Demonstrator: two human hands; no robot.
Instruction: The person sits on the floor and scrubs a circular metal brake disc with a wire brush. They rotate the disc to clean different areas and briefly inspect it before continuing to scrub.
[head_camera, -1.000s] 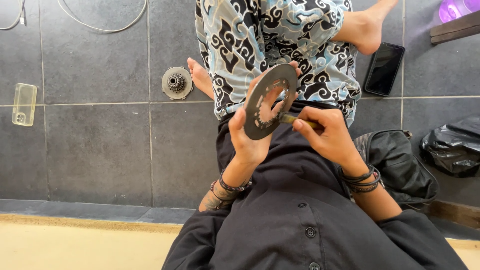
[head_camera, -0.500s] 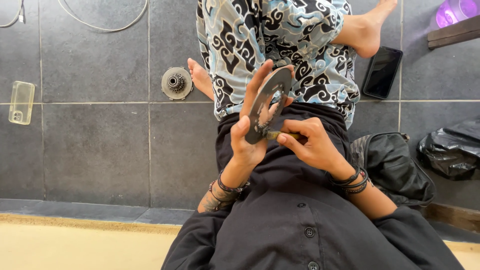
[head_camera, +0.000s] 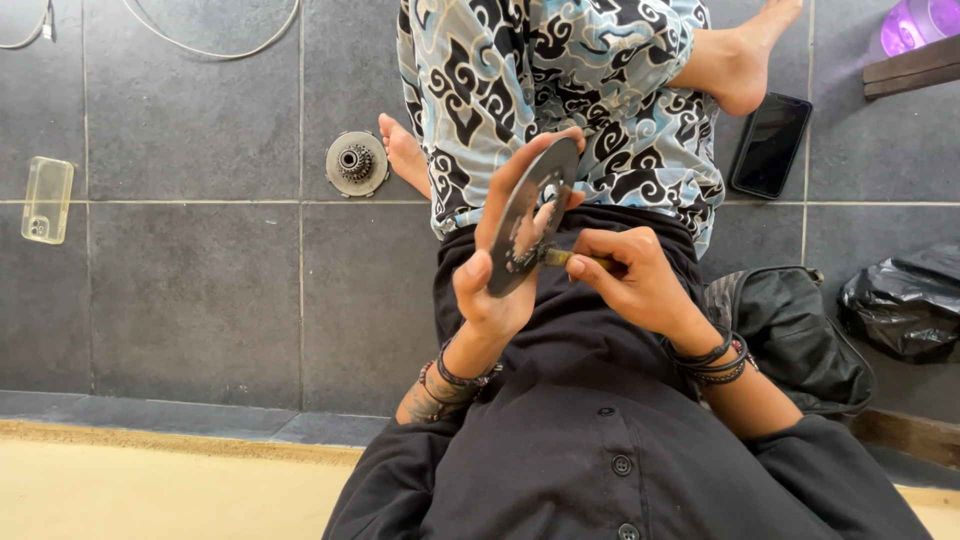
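Observation:
My left hand (head_camera: 497, 285) grips a dark round metal disc (head_camera: 530, 215) with cut-outs, held almost edge-on above my lap. My right hand (head_camera: 632, 278) pinches a thin brush-like tool with a brownish handle (head_camera: 568, 259), and its tip touches the disc's face. Both wrists wear bead bracelets. I sit on the floor in a black buttoned top and patterned blue, black and white trousers, bare feet out in front.
A bicycle gear cluster (head_camera: 356, 162) lies on the grey tiles beside my left foot. A phone in a clear case (head_camera: 47, 199) rests at far left, a dark phone (head_camera: 768, 145) at right. A black bag (head_camera: 795, 325) and black plastic sack (head_camera: 905, 305) sit at right.
My left hand has turned the disc from nearly face-on to almost edge-on. The right hand with the tool has stayed against it, shifting slightly left.

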